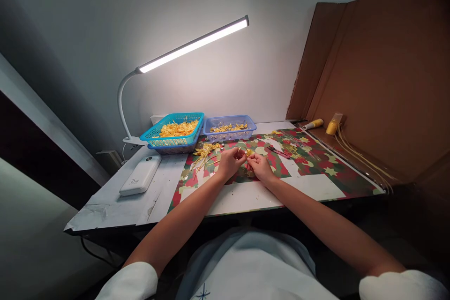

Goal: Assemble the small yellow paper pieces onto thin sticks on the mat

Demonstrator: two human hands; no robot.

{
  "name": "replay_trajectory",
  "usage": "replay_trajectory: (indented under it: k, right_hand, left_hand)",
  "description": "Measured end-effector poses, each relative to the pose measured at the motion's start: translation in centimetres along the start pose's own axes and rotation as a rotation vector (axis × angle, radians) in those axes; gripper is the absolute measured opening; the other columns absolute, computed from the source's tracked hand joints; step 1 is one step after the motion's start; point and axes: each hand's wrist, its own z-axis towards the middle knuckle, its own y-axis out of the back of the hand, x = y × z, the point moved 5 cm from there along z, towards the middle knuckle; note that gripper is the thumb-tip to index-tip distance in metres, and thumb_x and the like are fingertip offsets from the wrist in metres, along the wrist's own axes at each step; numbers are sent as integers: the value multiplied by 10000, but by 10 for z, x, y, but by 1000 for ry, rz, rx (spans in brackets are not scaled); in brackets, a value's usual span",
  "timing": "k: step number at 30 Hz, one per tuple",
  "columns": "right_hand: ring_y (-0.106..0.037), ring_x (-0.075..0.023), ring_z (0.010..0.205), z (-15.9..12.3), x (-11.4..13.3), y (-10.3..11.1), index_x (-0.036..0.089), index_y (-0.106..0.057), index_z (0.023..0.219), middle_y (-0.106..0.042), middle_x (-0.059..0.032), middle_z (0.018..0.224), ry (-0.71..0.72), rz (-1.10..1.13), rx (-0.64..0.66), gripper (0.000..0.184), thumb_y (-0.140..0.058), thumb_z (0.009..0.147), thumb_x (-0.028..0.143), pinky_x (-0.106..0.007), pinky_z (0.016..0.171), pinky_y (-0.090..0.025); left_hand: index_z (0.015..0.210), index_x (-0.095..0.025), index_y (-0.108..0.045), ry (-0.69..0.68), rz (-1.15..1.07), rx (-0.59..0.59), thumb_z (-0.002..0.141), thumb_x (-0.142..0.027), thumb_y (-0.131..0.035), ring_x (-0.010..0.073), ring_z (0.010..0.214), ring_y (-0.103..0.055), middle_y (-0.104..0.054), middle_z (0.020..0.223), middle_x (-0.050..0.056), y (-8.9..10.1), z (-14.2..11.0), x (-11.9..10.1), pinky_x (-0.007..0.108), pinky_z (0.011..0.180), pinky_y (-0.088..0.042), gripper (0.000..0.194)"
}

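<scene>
My left hand point(231, 163) and my right hand point(260, 168) meet over the patterned mat, fingers pinched together. Between their fingertips is a small yellow flower-like piece point(249, 152), partly covered by the fingers. A thin yellow strand curves by my left fingertips. Left of my left hand lies a bunch of yellow flowers on thin stems point(206, 151). Red-handled scissors point(280, 152) rest on the mat just right of my right hand. Below the fingers a small round object is mostly hidden.
Behind stand a turquoise basket point(150, 139) of yellow petal pieces, stacked on another basket, and a blue-violet basket point(230, 136) with more pieces. A white power bank point(140, 176) lies left. A lit lamp point(193, 47) arches above. Cardboard point(379, 65) walls the right side, near yellow-tipped strands point(362, 154).
</scene>
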Motion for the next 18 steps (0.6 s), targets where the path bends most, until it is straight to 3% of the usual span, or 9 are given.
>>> replay_trajectory:
  k: [7,18]
  right_hand:
    - [-439,-90,412,0,0,0,198,-496,663,-536,41,469,-5,-5,21,341,-616,628,515,-217,414,-322]
    - [-421,-80,388,0,-2,0,195,-496,661,-526,49,460,-16,1,15,346,-625,631,514,-211,393,-315]
  left_hand:
    - [741,-148,-653,47,-84,33,728,-232,-612,100,558,-558,-655,637,8,-2,1,5,207,554,-422,95]
    - [678,-150,-638,57,-74,39,716,-178,-604,92,534,-540,-634,594,-8,-1,1,3,204,546,-419,59]
